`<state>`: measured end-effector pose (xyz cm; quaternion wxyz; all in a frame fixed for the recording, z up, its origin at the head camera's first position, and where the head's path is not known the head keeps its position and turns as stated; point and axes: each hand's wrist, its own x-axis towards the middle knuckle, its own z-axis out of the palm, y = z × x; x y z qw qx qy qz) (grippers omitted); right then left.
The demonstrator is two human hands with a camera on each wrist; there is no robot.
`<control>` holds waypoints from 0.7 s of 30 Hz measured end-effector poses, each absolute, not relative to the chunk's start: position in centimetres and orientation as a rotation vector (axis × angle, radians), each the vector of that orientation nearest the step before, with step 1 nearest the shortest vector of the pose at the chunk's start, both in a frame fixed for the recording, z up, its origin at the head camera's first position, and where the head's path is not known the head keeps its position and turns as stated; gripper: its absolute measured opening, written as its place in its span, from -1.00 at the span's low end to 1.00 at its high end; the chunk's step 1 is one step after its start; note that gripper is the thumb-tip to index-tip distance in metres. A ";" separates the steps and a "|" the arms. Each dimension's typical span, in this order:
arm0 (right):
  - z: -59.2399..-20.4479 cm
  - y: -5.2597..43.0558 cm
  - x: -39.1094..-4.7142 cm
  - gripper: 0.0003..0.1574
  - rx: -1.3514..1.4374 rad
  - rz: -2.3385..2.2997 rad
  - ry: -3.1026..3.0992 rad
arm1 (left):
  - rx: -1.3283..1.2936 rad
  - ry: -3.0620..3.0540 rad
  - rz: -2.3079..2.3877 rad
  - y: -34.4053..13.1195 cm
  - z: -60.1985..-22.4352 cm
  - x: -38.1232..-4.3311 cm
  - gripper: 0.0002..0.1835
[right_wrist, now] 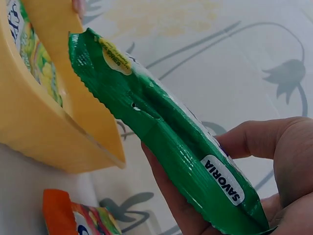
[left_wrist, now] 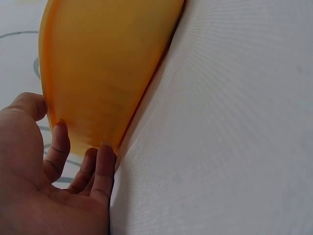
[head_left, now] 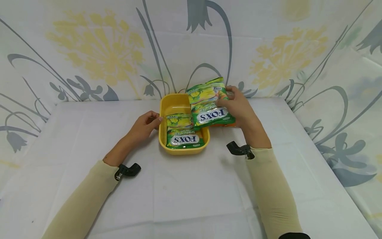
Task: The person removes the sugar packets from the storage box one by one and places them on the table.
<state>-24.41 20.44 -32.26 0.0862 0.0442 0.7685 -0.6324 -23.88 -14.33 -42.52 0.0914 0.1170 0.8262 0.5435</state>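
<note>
A yellow plastic tub [head_left: 184, 151] stands on the table, with a green Fox's Spring Tea candy packet [head_left: 184, 136] lying inside at its near end. My left hand [head_left: 144, 126] holds the tub's left side, thumb at the rim and fingers against the outer wall [left_wrist: 105, 73]. A second green Fox's candy packet [right_wrist: 161, 132] is gripped by my right hand [head_left: 238, 104], thumb on one face and fingers on the other. This packet is tilted over the tub's right rim. Below it, an orange packet [right_wrist: 61, 213] lies beside the tub, mostly hidden in the head view.
White cloth covers the table [head_left: 167, 192]. A flower-printed fabric backdrop [head_left: 101, 49] rises behind the tub and along the sides. Dark wrist camera mounts [head_left: 128, 170] stick out from both sleeves.
</note>
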 end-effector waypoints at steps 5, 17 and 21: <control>-32.0 21.4 -24.3 -0.06 0.127 -1.903 2.299 | 0.354 2.444 1.617 -14.3 -42.7 -24.0 -0.63; -31.4 24.0 -24.4 -0.04 0.266 -1.896 2.350 | 0.356 2.460 1.626 -14.3 -42.3 -23.7 -0.63; -31.4 25.0 -24.5 -0.04 0.294 -1.914 2.325 | 0.349 2.450 1.622 -14.3 -42.2 -23.7 -0.62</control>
